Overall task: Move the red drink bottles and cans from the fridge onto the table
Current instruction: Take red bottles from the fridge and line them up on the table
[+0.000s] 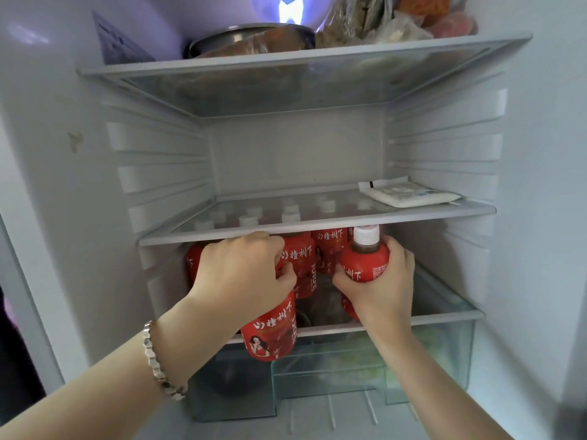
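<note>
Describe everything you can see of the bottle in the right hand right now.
The bottle looks plastic, with a red wrap bearing white characters, a clear neck showing dark liquid, and a closed white cap. It is roughly upright at the front of the fridge, its cap level with the front edge of the glass shelf above. The right hand grips its body from the right and below.

A home: the view looks straight into an open household fridge. Its white ribbed plastic walls carry glass shelves. On the top shelf sit a metal bowl of food under film and crumpled bags of food. A flat white packet lies on the middle shelf. Beneath it stand red bottles with white caps, packed close together. A clear drawer at the bottom holds something green.
</note>
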The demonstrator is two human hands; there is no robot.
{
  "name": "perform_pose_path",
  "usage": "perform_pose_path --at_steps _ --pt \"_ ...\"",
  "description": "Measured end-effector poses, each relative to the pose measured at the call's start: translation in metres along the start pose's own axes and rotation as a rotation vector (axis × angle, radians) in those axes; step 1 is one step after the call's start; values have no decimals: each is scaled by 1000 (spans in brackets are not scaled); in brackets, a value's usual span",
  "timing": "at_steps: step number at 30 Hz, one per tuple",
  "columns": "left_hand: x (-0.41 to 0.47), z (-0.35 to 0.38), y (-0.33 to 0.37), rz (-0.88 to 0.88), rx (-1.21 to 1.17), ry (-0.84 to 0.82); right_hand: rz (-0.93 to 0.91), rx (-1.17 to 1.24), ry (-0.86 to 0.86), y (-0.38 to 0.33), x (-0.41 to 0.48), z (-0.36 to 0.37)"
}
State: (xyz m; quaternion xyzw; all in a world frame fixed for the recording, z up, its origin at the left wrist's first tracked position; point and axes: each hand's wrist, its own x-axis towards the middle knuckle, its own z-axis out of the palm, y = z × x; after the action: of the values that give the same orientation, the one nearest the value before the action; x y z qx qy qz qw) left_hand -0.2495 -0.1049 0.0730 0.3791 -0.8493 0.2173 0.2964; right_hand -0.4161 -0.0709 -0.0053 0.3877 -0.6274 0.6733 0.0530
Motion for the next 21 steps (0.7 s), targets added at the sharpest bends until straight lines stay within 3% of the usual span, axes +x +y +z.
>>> perform_pose_path --at_steps 3,8,17,21 --pt "1 2 -1 5 -11 8 -40 -74 -105 -2 9 -5" --pt "1 4 -2 0 -25 7 67 -50 -376 -7 32 -9" --pt "-2 5 -2 -1 -51 6 140 -45 -377 -24 15 -22" --pt "0 4 -4 -6 -57 8 426 140 -726 -40 16 -33"
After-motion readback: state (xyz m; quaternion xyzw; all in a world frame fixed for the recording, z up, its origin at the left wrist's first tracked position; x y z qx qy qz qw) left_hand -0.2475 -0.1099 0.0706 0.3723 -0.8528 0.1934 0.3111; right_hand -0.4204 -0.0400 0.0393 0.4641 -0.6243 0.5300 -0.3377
